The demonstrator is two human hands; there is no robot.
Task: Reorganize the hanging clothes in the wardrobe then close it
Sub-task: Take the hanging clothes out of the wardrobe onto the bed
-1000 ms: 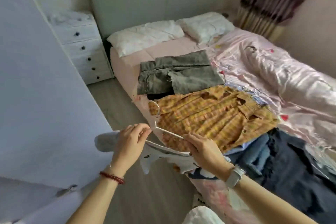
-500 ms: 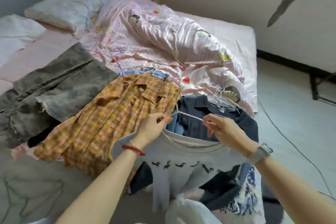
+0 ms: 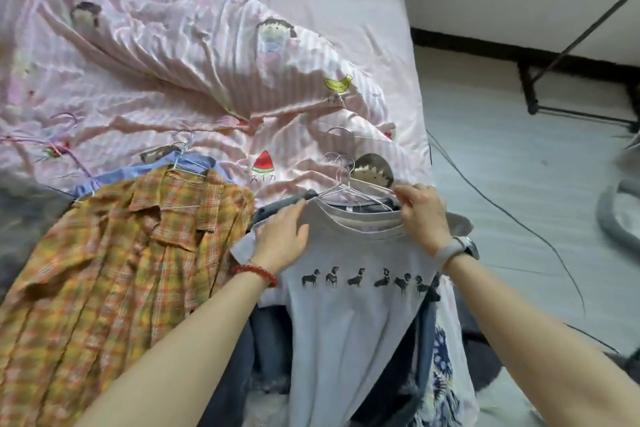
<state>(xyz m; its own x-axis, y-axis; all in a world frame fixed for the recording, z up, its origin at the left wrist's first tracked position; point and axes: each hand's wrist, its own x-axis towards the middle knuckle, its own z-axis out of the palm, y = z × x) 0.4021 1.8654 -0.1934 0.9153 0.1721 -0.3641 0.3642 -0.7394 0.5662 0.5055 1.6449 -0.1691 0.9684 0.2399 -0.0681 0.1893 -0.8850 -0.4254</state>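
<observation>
Two hands work at the neck of a white T-shirt point(image 3: 353, 305) printed with a row of small dogs. It now lies flat on top of the clothes pile at the foot of the bed point(image 3: 363, 10), whereas half a second ago I saw it held a little above the pile on its wire hanger point(image 3: 349, 192). My left hand point(image 3: 282, 236) has let go of the hanger wire it was pinching and lies with straight fingers spread on the shirt's left shoulder, pressing the fabric down. My right hand point(image 3: 420, 215) pinches the right end of the hanger between thumb and fingertips at the shirt's other shoulder, as it did before. The hanger's hook points away from me, toward the pink quilt point(image 3: 180, 62).

Under the T-shirt a dark blue garment point(image 3: 277, 210) shows at the collar and along the lower edge. Just beside it on the left, the yellow plaid shirt point(image 3: 114, 270) lies spread on its own hanger, with a light blue shirt point(image 3: 145, 168) peeking out beneath its collar. The view has swung further right since the earlier frame, so more grey floor point(image 3: 519, 184) and a thin black cable point(image 3: 540, 239) show. A red bead bracelet point(image 3: 256, 274) sits on my left wrist and a watch point(image 3: 457, 248) on my right.
</observation>
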